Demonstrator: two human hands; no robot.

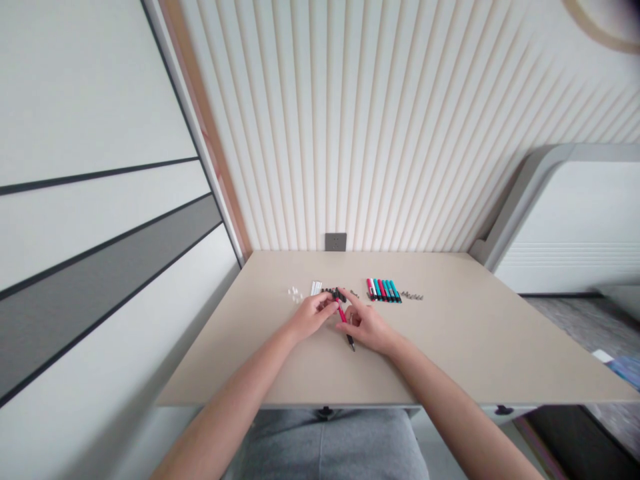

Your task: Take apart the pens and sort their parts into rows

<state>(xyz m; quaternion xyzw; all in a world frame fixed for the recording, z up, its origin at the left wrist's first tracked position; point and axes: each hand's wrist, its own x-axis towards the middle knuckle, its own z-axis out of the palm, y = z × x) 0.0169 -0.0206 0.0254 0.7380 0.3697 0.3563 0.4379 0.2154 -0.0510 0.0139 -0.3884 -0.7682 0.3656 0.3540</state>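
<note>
A pen (342, 313) with a red barrel and a dark lower end slants across the desk between my hands, its tip toward me. My left hand (314, 315) pinches its upper end between thumb and fingers. Beside it, my right hand (369, 327) has the index finger stretched out to the small black parts (341, 295) and the thumb apart, close to the pen; its other fingers are curled and partly hidden. Just beyond my left hand lie thin white sticks (316, 287) and small white pieces (295, 292).
Right of the hands, several red, white and teal pen barrels (383, 291) lie in a row, with small dark coiled-looking pieces (412, 295) alongside. The beige desk (450, 347) meets a ribbed wall with a dark socket (335, 242). A white panelled surface (100, 267) stands left.
</note>
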